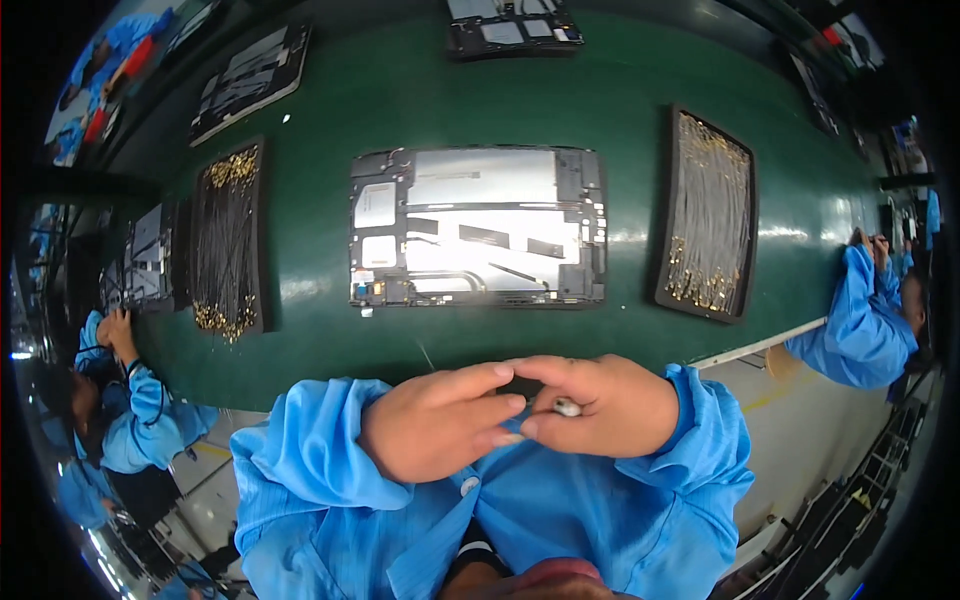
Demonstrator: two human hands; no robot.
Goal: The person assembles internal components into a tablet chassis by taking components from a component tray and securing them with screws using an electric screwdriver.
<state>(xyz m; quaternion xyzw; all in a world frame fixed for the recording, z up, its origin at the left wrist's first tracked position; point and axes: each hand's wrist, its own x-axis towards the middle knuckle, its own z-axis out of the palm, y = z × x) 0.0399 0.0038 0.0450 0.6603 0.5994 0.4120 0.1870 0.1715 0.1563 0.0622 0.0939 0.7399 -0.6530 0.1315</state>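
My left hand (pixel 440 420) and my right hand (pixel 600 405) meet at the table's near edge, fingertips almost touching. The right fingers curl around a small white-tipped thing (pixel 567 406), whose kind I cannot make out. The left fingers bend toward the right ones, with a small dark patch between the fingertips; what they pinch, if anything, is unclear. Beyond both hands lies an opened tablet (pixel 485 250), its silver battery, boards and flat cables exposed. Neither hand touches it.
Black trays of thin dark cables with gold ends flank the tablet: a left tray (pixel 262 235) and a right tray (pixel 750 235). More opened devices (pixel 515 30) (pixel 250 80) lie on the green table (pixel 620 90). People in blue sit at left (pixel 150 430) and right (pixel 850 335).
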